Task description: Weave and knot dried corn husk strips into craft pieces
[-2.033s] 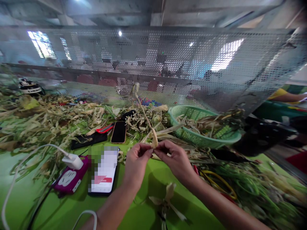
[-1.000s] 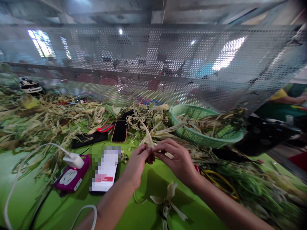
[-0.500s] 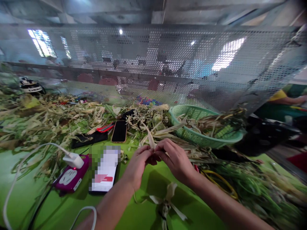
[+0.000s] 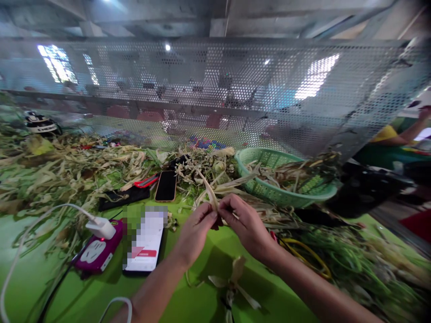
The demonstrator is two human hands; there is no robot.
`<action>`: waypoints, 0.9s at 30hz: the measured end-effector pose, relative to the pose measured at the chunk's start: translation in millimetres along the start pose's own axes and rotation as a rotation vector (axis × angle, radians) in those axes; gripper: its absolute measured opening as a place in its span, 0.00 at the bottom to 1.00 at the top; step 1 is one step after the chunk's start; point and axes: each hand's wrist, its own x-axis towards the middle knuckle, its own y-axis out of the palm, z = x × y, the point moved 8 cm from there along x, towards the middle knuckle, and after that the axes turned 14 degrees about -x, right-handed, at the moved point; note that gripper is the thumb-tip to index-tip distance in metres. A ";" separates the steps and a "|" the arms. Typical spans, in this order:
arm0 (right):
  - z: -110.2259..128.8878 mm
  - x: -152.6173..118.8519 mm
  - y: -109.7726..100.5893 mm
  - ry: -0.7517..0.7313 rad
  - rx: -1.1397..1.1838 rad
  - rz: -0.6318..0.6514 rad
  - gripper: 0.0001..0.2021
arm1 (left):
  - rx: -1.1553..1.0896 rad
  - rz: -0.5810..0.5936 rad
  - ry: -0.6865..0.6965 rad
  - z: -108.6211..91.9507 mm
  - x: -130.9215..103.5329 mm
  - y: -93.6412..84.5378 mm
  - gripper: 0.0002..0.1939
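This looks like a workshop: dried leaves (image 4: pixel 84 172) heap the left of the green tabletop (image 4: pixel 202 307), a perforated metal screen (image 4: pixel 188 76) stands far, bare concrete beams (image 4: pixel 262 12) overhead.

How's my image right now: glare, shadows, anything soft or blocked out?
Head view: the upper-left window is blown out, and the perforated panel breaks up the room behind. Head view: shadow darkens the green table below the left hand and right hand. Head view: blocky mosaic covers part of the lit phone; green strands at lower right look soft.
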 end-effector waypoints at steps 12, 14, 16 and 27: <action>-6.5 -1.2 0.3 -0.065 0.089 -0.068 0.04 | -0.314 -0.139 -0.072 20.8 3.2 -16.1 0.08; -0.8 -2.0 -3.1 -0.133 0.020 -0.092 0.03 | -0.389 -0.135 -0.106 23.7 2.9 -13.8 0.08; 6.9 -3.2 -6.2 -0.210 -0.044 -0.106 0.03 | -0.448 -0.133 -0.142 26.5 1.8 -11.1 0.09; 16.9 -3.4 -7.5 -0.301 -0.084 -0.050 0.03 | -0.462 -0.192 -0.200 30.3 2.3 -15.4 0.06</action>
